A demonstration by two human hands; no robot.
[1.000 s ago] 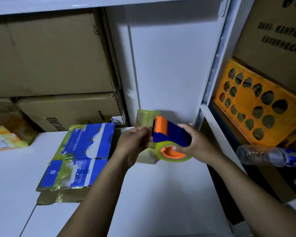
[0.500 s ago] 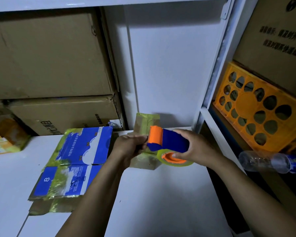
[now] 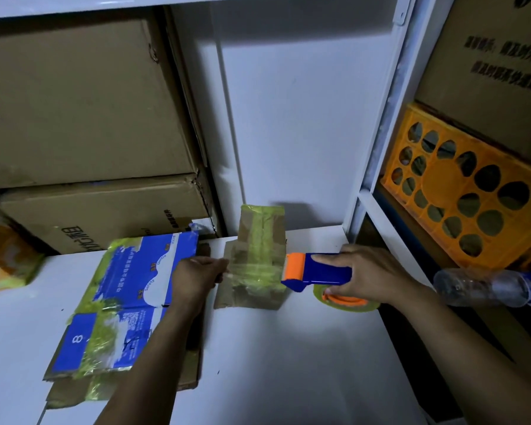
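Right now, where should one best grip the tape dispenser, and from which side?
Grip the tape dispenser by its blue handle, from the right, as the right hand does: the handle is long and level; the orange roller faces left.

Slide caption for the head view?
Left hand pinches tape end while right hand holds tape dispenser beside small cardboard box.

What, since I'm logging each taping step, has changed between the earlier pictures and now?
The hands drew apart: the right hand pulled the tape dispenser rightward and lower, while the left hand drew the tape leftward, stretching it across the small cardboard piece. Both grips held; the flattened blue carton stayed put.
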